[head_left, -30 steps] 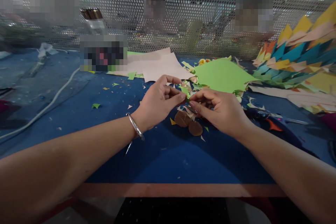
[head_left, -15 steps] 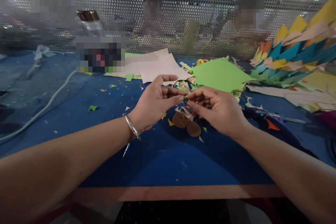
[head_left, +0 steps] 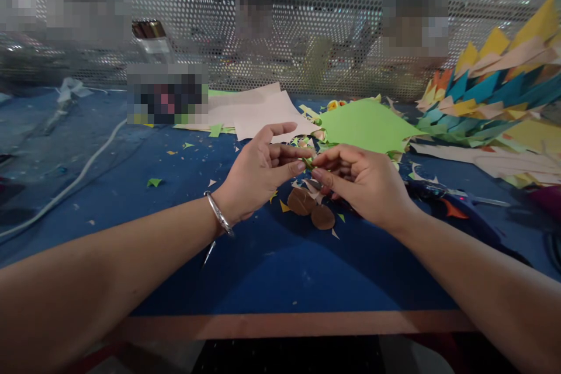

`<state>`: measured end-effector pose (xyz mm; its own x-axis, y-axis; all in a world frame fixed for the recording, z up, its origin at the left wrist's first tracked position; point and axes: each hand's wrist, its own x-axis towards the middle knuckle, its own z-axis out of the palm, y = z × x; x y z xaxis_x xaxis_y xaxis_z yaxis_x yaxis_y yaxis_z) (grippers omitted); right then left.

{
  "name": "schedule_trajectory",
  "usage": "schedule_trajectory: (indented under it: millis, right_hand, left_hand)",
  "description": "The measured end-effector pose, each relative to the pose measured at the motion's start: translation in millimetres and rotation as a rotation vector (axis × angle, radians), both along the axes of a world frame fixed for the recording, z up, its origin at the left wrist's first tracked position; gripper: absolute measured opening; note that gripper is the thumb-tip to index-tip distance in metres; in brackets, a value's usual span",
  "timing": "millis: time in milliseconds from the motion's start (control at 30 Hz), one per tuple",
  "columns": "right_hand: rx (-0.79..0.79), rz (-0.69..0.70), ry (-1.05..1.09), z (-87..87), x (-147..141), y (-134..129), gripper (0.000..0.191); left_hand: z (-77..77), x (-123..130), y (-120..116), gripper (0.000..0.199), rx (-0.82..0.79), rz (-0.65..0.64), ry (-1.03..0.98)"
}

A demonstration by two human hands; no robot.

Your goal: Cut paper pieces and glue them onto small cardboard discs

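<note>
A small green paper piece (head_left: pixel 308 162) is pinched between my two hands, above the middle of the blue table. My left hand (head_left: pixel 265 169) grips it with thumb and fingers from the left, its index finger raised. From the right, my right hand (head_left: pixel 362 181) holds the same piece between thumb and index finger. Two brown discs (head_left: pixel 323 217) lie on the table just below my hands, among paper scraps (head_left: pixel 284 206). Behind my hands are a green sheet (head_left: pixel 366 125) and pale pink sheets (head_left: pixel 263 112).
At the right lie a dark blue tool (head_left: pixel 468 210) and stacks of folded coloured paper (head_left: pixel 495 90). A white cable (head_left: pixel 87 166) crosses the left side. A perforated metal screen (head_left: pixel 298 29) stands behind the table (head_left: pixel 210 280), with people beyond it.
The green paper piece shows slightly more between my fingertips. My hands have otherwise hardly moved.
</note>
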<state>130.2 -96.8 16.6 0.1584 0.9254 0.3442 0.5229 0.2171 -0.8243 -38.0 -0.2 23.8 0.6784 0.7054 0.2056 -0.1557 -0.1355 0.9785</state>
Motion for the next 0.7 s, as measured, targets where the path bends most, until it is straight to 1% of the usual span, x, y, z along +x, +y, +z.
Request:
schedule_trajectory:
  millis: [233, 467, 700]
  right_hand:
    - [0.006, -0.008, -0.013, 0.0, 0.2, -0.2, 0.021]
    - [0.01, -0.008, -0.008, 0.3, -0.1, -0.7, 0.022]
    - [0.021, -0.014, -0.036, 0.1, -0.5, -0.6, 0.022]
  left_hand:
    - [-1.0, 0.5, 0.9, 0.066, 0.022, 0.013, 0.0]
    - [-0.4, 1.0, 0.5, 0.067, -0.004, 0.01, -0.03]
    - [0.9, 3.3, -2.3, 0.061, 0.019, 0.05, -0.009]
